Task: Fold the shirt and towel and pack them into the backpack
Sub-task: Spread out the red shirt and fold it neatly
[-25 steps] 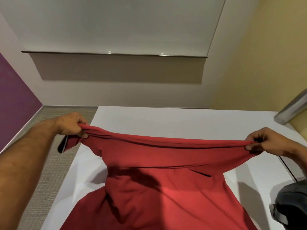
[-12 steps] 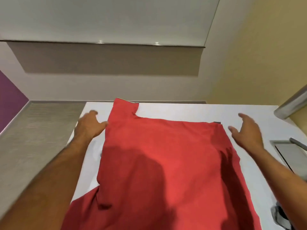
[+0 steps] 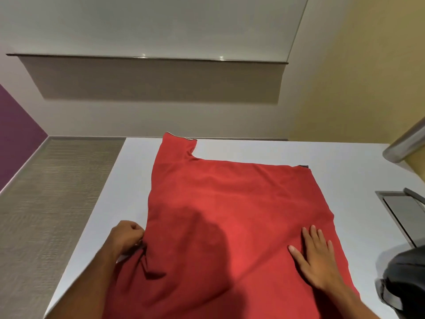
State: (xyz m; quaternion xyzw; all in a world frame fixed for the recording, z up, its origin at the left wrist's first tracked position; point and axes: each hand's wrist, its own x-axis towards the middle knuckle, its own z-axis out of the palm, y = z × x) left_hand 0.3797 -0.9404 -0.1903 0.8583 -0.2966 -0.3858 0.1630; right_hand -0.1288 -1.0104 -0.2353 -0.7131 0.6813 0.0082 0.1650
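A white worktop [image 3: 253,150] is seen, with grey carpet [image 3: 57,192] to its left. Most of the worktop is covered by the red shirt [image 3: 230,203], which is spread flat; one sleeve [image 3: 177,146] is pointed to the far edge. At the right edge a part of the dark backpack [image 3: 404,277] is seen, near the shirt but apart from it. The right hand [image 3: 315,256] is laid flat on the shirt, fingers straight and spread. The shirt's left edge is pinched by the curled fingers of the left hand [image 3: 127,238], and the cloth is bunched there.
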